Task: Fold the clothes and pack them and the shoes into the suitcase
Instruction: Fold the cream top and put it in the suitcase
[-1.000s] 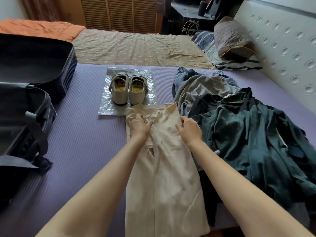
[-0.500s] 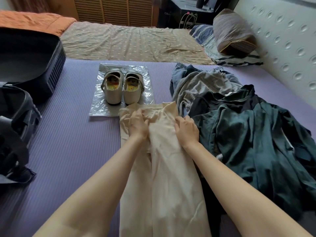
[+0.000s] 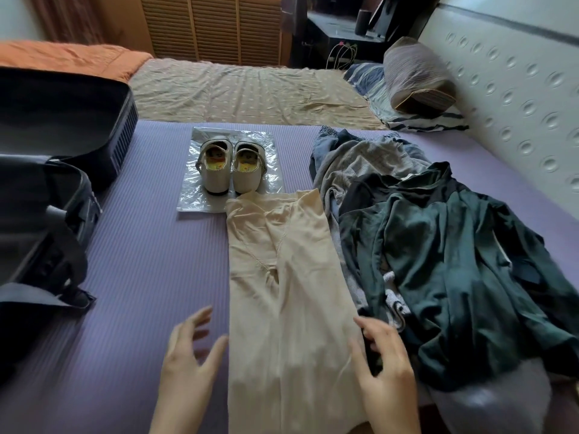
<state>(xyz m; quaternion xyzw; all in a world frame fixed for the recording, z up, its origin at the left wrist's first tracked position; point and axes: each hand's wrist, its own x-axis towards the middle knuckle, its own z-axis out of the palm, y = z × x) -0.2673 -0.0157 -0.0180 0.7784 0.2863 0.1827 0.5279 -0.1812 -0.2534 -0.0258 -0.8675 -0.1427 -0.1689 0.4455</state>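
Observation:
Cream trousers point(image 3: 288, 292) lie flat on the purple mat, folded lengthwise, waistband at the far end. My left hand point(image 3: 188, 355) hovers open just left of the trouser legs, fingers spread. My right hand point(image 3: 382, 358) is open at the right edge of the trousers, next to the clothes pile. A pair of white shoes point(image 3: 232, 170) stands on a clear plastic sheet point(image 3: 191, 198) beyond the waistband. A heap of dark green, grey and blue clothes point(image 3: 438, 245) lies to the right. The open black suitcase point(image 3: 56, 158) sits at the left.
The purple mat point(image 3: 150, 261) covers the near bed. Beyond it lie a beige sheet point(image 3: 244, 92), an orange blanket point(image 3: 62, 57) and a striped pillow point(image 3: 416, 79). A padded white headboard point(image 3: 517, 89) runs along the right.
Both hands have pulled back from the trousers' waistband toward me and now sit beside the legs, open. The trousers lie smoother and flatter.

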